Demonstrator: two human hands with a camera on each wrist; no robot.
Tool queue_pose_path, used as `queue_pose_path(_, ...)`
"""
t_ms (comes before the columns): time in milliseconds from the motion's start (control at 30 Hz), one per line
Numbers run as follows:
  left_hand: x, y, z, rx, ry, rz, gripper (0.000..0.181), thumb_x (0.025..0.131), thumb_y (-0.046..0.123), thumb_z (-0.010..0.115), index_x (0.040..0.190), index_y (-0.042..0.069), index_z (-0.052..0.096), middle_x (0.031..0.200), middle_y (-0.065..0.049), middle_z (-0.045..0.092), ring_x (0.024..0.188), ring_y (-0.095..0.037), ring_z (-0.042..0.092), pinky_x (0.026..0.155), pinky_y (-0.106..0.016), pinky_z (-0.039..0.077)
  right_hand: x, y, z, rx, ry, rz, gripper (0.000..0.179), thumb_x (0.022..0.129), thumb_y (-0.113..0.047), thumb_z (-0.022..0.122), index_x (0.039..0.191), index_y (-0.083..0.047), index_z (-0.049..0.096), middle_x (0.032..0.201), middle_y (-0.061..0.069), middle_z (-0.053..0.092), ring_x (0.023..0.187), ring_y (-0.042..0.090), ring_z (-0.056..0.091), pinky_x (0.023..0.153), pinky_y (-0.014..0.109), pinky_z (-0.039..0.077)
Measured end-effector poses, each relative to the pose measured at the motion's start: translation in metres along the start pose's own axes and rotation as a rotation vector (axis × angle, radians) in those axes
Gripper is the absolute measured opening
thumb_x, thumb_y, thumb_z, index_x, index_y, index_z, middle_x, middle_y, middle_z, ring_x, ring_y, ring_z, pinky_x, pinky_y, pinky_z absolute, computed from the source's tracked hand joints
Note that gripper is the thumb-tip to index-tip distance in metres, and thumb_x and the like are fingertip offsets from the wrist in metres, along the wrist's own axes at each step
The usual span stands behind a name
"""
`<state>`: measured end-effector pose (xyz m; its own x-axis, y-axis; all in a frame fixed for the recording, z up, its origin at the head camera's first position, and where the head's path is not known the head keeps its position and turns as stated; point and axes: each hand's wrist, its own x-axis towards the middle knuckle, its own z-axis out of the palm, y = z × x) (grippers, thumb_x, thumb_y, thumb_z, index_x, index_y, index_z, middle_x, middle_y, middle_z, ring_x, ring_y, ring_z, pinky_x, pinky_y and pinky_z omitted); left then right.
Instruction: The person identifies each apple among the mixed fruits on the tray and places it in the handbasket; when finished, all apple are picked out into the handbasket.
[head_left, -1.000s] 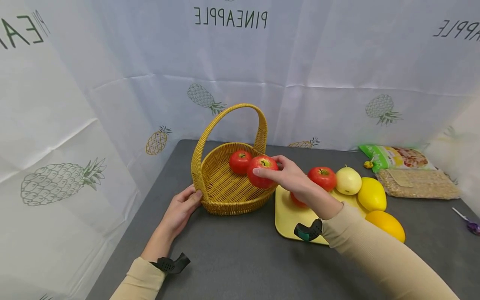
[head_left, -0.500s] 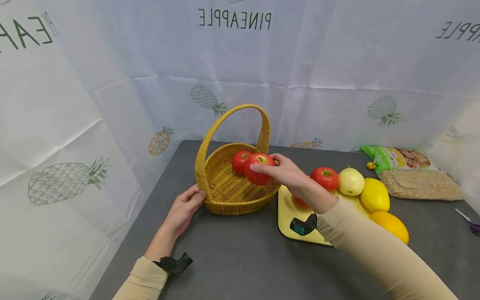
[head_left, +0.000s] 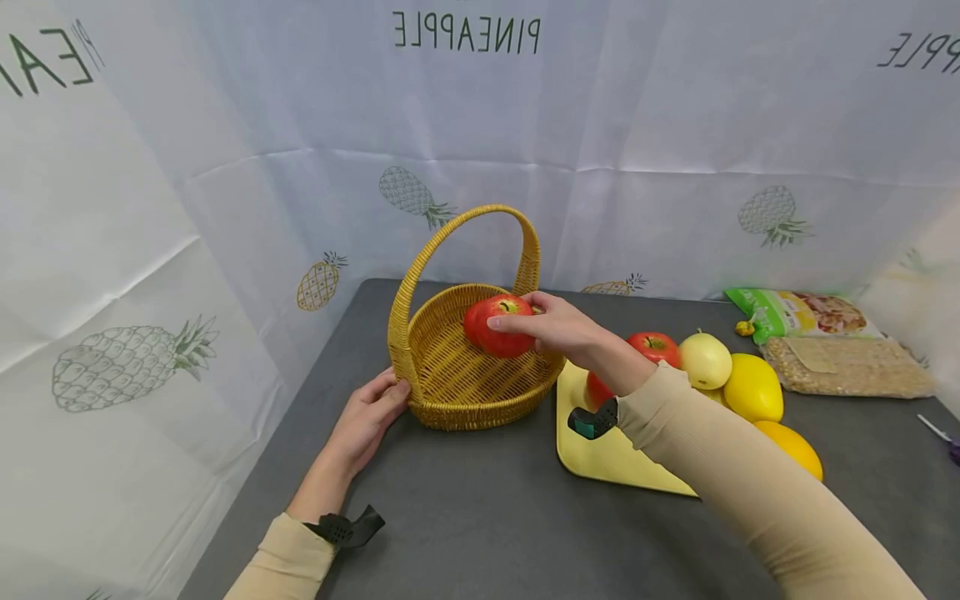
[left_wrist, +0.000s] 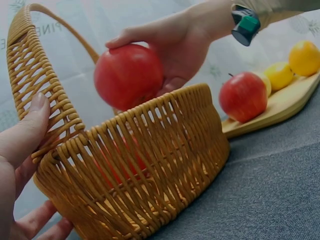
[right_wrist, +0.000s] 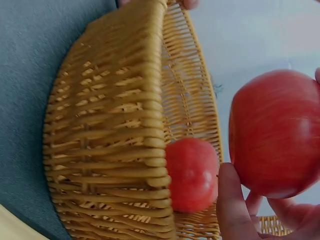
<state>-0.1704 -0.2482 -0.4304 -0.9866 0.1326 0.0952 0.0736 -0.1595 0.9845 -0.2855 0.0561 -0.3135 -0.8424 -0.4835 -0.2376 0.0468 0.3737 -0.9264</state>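
Head view: the right hand (head_left: 566,329) clasps a red apple (head_left: 510,335) over the wicker basket (head_left: 465,417), and the left hand (head_left: 369,421), well apart from it, grips the basket by the foot of its handle (head_left: 400,358). A second apple (head_left: 471,323) in there is mostly hidden behind the held one! The beige sleeve (head_left: 735,458) covers part of the yellow tray (head_left: 600,454), and a lollipop (head_left: 954,451) is cut off at the right edge. Over to the left wrist: that second apple shows only as red through the weave, left hand cropped. Right wrist: basket wall masks part of it, right hand running out of frame.
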Motion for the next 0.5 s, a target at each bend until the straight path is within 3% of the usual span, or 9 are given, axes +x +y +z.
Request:
queue_pose_path(300, 0.0027, -0.0022, 0.0000, -0.014, -0.003, -0.017, 0.012, 0.107, 0.018, 0.060, 0.110, 0.015, 0.072, 0.167, -0.013, 0.022, 0.154, -0.028, 0.017, 0.106, -0.023, 0.043, 0.0051, 0.0007, -0.0003, -0.026, -0.021, 0.033, 0.075, 0.083, -0.053, 0.083, 0.137, -0.013, 0.050, 0.129, 0.011, 0.057, 0.113, 0.028, 0.053, 0.093, 0.046, 0.047)
queue_pose_path(500, 0.0006, -0.0023, -0.0019, -0.022, 0.015, -0.016, 0.012, 0.106, 0.018, 0.061, 0.107, 0.018, 0.072, 0.167, -0.013, 0.023, 0.154, -0.028, 0.018, 0.105, -0.023, 0.044, 0.0091, -0.0067, 0.0057, -0.064, -0.049, -0.001, 0.075, 0.084, -0.049, 0.083, 0.140, -0.011, 0.050, 0.130, 0.012, 0.057, 0.115, 0.029, 0.055, 0.098, 0.051, 0.048)
